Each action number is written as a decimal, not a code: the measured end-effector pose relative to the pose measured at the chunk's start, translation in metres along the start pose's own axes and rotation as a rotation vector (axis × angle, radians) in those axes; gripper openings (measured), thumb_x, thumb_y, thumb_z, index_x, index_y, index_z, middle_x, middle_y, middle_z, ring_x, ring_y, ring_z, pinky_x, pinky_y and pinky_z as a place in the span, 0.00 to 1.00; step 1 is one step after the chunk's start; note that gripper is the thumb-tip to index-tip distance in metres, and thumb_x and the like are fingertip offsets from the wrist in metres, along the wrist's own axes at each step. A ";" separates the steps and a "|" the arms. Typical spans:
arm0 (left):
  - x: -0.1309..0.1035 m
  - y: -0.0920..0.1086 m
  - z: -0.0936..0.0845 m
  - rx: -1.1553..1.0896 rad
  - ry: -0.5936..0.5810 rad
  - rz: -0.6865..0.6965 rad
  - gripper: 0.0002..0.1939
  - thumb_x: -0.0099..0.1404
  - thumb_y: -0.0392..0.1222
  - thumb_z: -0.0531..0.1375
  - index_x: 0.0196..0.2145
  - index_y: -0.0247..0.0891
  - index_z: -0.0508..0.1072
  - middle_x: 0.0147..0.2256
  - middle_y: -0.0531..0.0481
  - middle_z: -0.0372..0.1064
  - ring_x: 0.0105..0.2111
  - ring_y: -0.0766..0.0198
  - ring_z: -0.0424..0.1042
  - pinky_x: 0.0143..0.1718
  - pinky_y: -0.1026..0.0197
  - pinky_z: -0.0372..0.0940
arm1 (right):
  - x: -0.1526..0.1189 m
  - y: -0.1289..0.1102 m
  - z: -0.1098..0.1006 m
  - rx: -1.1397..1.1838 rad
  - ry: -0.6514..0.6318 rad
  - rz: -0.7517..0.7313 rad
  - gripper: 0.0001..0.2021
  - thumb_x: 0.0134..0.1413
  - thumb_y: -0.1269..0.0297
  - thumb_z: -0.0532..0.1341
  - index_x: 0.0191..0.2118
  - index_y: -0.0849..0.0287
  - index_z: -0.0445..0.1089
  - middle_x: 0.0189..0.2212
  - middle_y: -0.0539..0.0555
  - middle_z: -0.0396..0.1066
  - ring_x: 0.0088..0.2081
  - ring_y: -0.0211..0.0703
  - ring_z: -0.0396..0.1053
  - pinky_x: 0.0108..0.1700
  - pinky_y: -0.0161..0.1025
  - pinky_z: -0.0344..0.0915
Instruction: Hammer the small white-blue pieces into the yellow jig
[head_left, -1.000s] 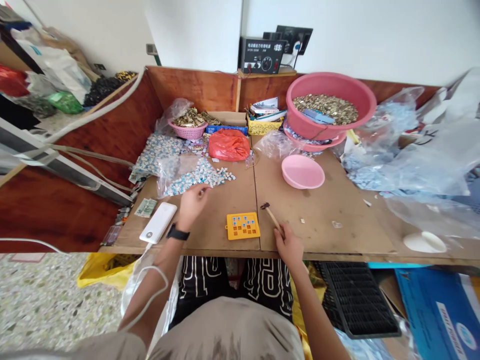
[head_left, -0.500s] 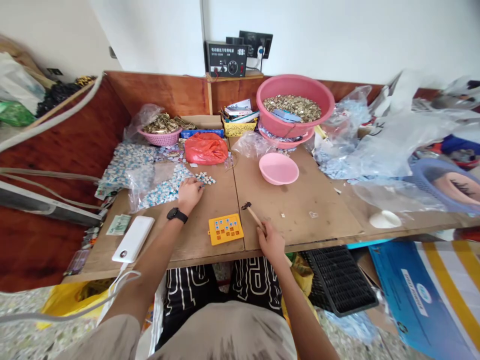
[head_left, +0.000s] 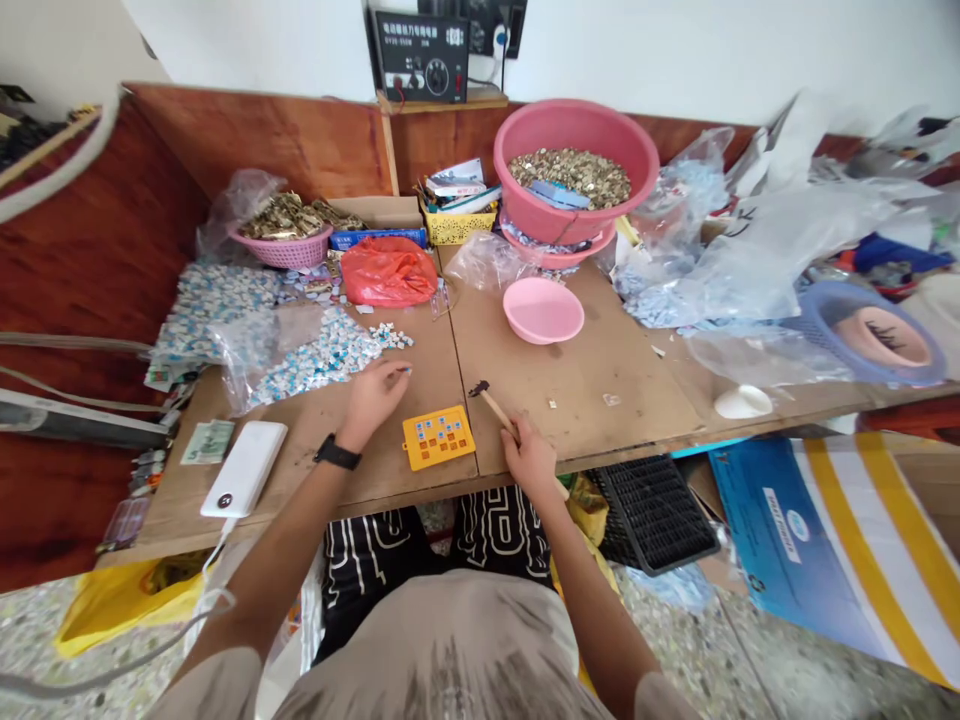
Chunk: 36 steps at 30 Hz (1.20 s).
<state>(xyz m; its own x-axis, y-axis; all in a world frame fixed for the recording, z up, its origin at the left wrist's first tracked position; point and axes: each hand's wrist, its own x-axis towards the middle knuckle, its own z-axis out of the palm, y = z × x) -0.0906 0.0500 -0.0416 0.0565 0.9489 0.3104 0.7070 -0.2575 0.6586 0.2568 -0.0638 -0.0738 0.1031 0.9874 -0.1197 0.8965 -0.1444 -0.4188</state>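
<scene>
Yellow slotted tray [head_left: 435, 457]: left hand [head_left: 375, 402] drawing back from the pile of blue-and-white pieces [head_left: 330, 358]

Half a second ago, the left hand was touching the right edge of the pile; now it is hovering nearer, clear of the pile and close to the far left corner of the tray. Thumb and fingertips are pinching what is looking like a small blue piece [head_left: 407, 371], too small for its form to be told. This change is suggesting that picking is giving way to carrying. The tray is lying flat near the table's near edge, between the two hands, and is showing no visible change: several far recesses are holding blue pieces, while the nearest row is appearing unfilled, so the filling is probably standing part-way. The right hand [head_left: 531, 458] is remaining curled around the wooden handle of a small hammer [head_left: 498, 410], whose dark head is pointing far and left, just right of the tray.
</scene>
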 end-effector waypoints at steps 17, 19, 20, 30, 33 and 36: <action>-0.134 0.035 0.024 0.122 -0.138 0.088 0.12 0.76 0.36 0.64 0.47 0.45 0.89 0.51 0.42 0.82 0.52 0.48 0.81 0.59 0.44 0.77 | -0.001 0.004 0.003 0.028 0.020 0.020 0.22 0.83 0.52 0.56 0.68 0.56 0.76 0.57 0.62 0.85 0.51 0.56 0.82 0.49 0.42 0.69; -0.137 0.035 0.025 0.164 -0.136 0.103 0.12 0.77 0.38 0.64 0.49 0.46 0.89 0.52 0.41 0.82 0.53 0.47 0.81 0.59 0.43 0.77 | -0.001 0.004 0.004 0.034 0.024 0.020 0.22 0.83 0.53 0.56 0.69 0.55 0.76 0.56 0.62 0.85 0.50 0.55 0.82 0.50 0.42 0.69; -0.138 0.036 0.025 0.173 -0.133 0.108 0.13 0.78 0.38 0.64 0.50 0.46 0.89 0.53 0.41 0.83 0.53 0.47 0.80 0.59 0.43 0.77 | -0.001 0.005 0.005 0.037 0.027 0.019 0.21 0.83 0.53 0.56 0.69 0.55 0.76 0.56 0.62 0.85 0.50 0.55 0.82 0.50 0.42 0.70; -0.130 0.041 0.015 0.184 -0.228 0.153 0.13 0.80 0.40 0.62 0.48 0.46 0.90 0.52 0.42 0.86 0.54 0.47 0.80 0.58 0.42 0.75 | 0.000 0.010 0.009 0.082 0.064 -0.006 0.21 0.82 0.53 0.57 0.67 0.56 0.77 0.57 0.62 0.85 0.52 0.57 0.82 0.52 0.43 0.72; -0.124 0.042 0.010 0.171 -0.272 0.159 0.12 0.79 0.39 0.63 0.47 0.46 0.89 0.51 0.44 0.87 0.52 0.47 0.80 0.57 0.42 0.74 | 0.000 0.014 0.006 0.128 0.066 -0.021 0.21 0.80 0.52 0.59 0.65 0.56 0.79 0.55 0.62 0.86 0.52 0.58 0.83 0.53 0.44 0.72; -0.120 0.046 0.008 0.183 -0.281 0.169 0.11 0.79 0.39 0.63 0.47 0.46 0.88 0.50 0.44 0.87 0.52 0.47 0.79 0.57 0.42 0.73 | -0.007 0.020 0.002 0.194 0.059 -0.067 0.21 0.78 0.51 0.59 0.63 0.56 0.80 0.50 0.62 0.87 0.50 0.58 0.83 0.52 0.45 0.74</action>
<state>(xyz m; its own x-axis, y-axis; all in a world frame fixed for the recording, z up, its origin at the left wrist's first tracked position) -0.0593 -0.0741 -0.0547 0.3562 0.9154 0.1874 0.7842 -0.4020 0.4727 0.2731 -0.0741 -0.0836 0.0767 0.9964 -0.0354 0.8031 -0.0828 -0.5901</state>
